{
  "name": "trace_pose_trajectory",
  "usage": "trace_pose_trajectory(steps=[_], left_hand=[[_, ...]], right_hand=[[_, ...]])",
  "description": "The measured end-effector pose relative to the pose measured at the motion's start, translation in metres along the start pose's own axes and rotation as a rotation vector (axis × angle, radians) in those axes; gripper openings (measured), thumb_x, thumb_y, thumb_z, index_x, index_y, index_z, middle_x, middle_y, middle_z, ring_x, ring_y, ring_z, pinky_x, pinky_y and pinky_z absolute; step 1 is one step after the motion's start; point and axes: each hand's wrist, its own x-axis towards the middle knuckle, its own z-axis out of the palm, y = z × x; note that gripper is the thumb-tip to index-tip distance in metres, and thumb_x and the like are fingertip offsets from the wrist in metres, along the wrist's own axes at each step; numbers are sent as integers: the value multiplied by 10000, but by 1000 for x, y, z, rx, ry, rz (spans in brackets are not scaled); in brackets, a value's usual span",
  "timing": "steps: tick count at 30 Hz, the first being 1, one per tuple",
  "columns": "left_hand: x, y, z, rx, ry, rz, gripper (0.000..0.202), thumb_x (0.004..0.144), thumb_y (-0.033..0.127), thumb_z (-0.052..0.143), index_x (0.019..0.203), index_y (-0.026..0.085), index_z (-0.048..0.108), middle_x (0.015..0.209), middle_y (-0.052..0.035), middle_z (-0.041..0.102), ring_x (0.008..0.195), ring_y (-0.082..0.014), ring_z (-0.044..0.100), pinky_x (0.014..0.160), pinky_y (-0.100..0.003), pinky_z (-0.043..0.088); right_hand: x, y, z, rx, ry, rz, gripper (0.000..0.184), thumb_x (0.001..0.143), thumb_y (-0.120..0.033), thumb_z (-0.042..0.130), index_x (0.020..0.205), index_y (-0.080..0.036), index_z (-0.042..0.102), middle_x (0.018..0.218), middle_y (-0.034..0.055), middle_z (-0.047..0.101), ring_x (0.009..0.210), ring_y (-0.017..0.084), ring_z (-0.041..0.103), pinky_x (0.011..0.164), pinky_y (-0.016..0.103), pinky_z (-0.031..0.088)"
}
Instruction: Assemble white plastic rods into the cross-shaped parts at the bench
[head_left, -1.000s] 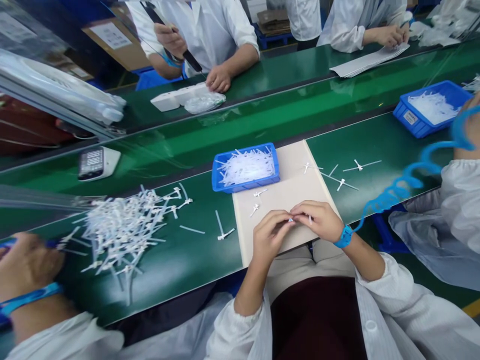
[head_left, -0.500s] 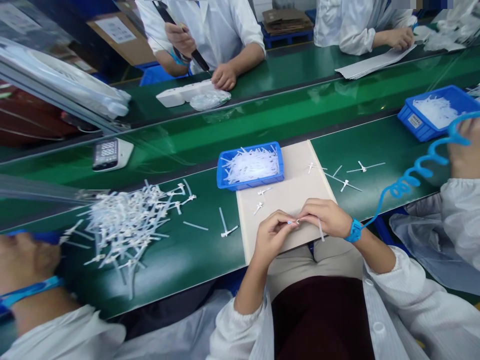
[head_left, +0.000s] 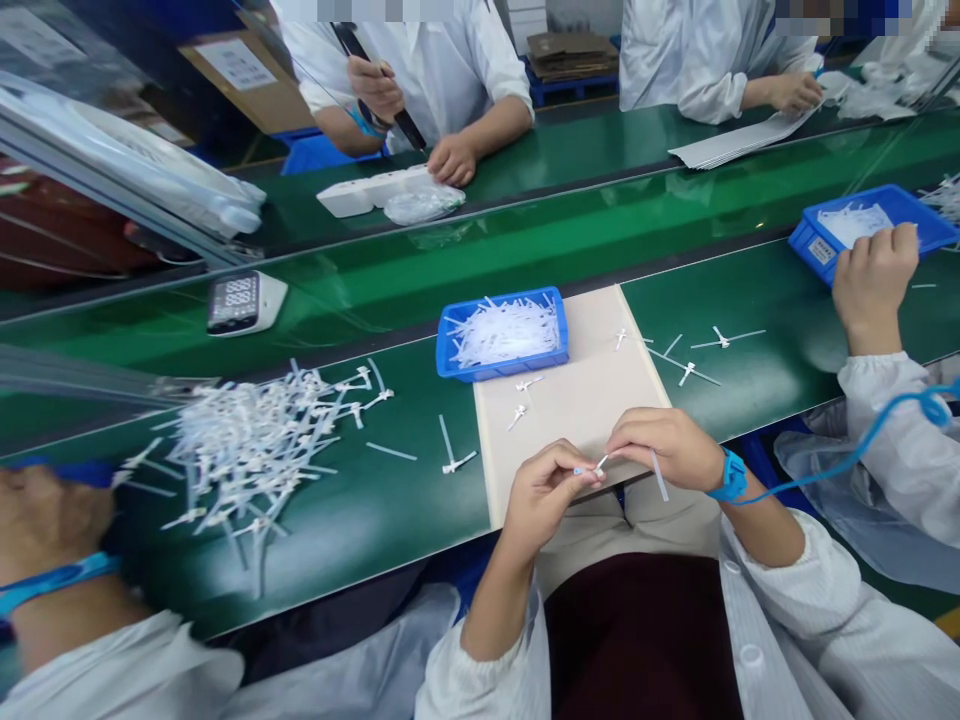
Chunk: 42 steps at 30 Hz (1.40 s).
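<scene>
at six o'clock over the beige board [head_left: 570, 400], the left hand [head_left: 544, 495] pinches a small white plastic part [head_left: 598, 465] while the right hand [head_left: 664, 450] grips a thin white strip [head_left: 658, 475], with a blue tray [head_left: 450, 350] at twelve o'clock.

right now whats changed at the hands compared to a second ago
The left hand and right hand have moved toward the person's body, still pinching a small white plastic piece; a long white strip now shows further below the right hand. A co-worker's hand has moved up to the blue bin. The blue tray and white pile stayed put.
</scene>
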Motion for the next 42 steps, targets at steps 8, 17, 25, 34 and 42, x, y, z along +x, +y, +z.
trace_pose_trajectory(steps=[8, 17, 25, 34, 42], left_hand=[[-42, -6, -40, -183, 167, 4, 246, 873, 329, 886, 758, 182, 726, 733, -26, 706, 582, -128, 654, 547, -232, 535], [-29, 1, 25, -343, 368, -6, 301, 772, 311, 923, 773, 196, 645, 729, 7, 674, 645, -129, 640, 623, -233, 544], [-24, 3, 39, -404, 374, -50, 157, 777, 214, 876, 749, 197, 722, 744, 9, 664, 704, -125, 652, 714, -251, 577], [-27, 1, 42, -396, 408, -182, 199, 806, 329, 919, 855, 190, 785, 940, -43, 762, 872, -165, 738, 803, -276, 626], [-30, 10, 44, -188, 413, -134, 131, 795, 205, 889, 809, 195, 759, 802, -12, 739, 793, -178, 734, 773, -296, 634]], right_hand=[[-20, 8, -53, -103, 243, 228, 120, 1046, -307, 695, 990, -244, 781, 944, 59, 789, 862, 229, 727, 790, 358, 567], [-20, -49, 30, 265, 220, 405, 121, 1046, -308, 693, 1002, -230, 773, 895, 37, 754, 784, 181, 680, 682, 292, 525], [-29, -51, 36, 285, 311, 430, 130, 1055, -303, 687, 978, -263, 783, 926, 38, 782, 885, 224, 678, 808, 368, 545], [-28, -52, 37, 250, 345, 368, 112, 1067, -287, 666, 1041, -269, 773, 969, 49, 789, 971, 240, 717, 876, 385, 584], [-23, -60, 42, 212, 338, 337, 116, 1063, -195, 625, 1044, -245, 728, 906, 22, 722, 808, 170, 678, 754, 291, 554]])
